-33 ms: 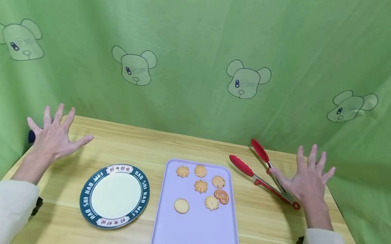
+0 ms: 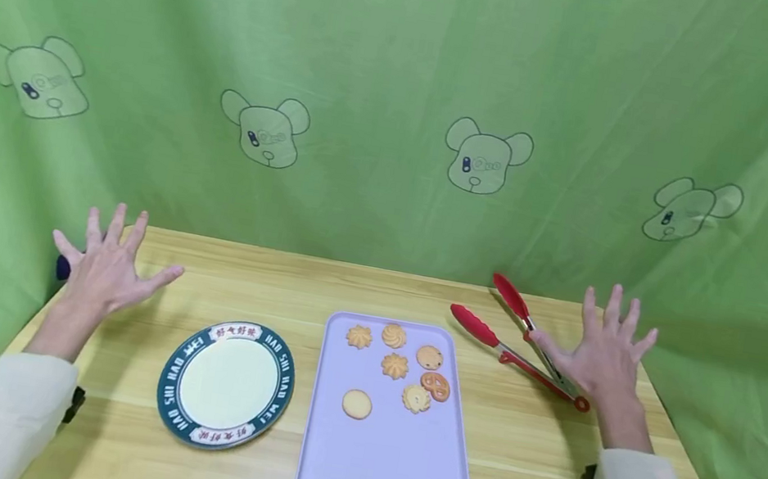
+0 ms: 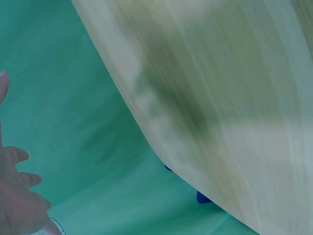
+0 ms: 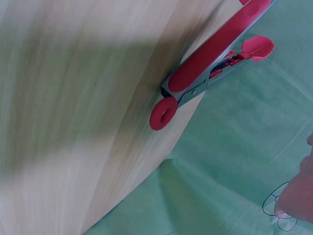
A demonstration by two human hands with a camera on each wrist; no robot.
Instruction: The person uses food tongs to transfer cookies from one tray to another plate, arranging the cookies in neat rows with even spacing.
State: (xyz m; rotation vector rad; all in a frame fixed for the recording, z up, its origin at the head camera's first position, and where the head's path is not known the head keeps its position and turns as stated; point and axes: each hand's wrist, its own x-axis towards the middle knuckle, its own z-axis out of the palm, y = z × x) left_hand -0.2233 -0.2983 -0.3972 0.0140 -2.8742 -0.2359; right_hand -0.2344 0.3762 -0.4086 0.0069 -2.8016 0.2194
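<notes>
The table (image 2: 391, 290) holds a tray (image 2: 386, 472), a plate (image 2: 228, 383) left of it and tongs (image 2: 522, 362) far right, while the left hand (image 2: 102, 272) and right hand (image 2: 600, 359) hover empty, fingers spread wide, seemingly before any handling, so gripping anything, down to the tray's far-side cookies (image 2: 395, 366), calls for closer, curled fingers.

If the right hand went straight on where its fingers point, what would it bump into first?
The right hand would probably meet the green curtain first, though how far off it hangs is unclear.

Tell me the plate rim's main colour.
The plate rim is dark teal, clearest in the head view.
</notes>
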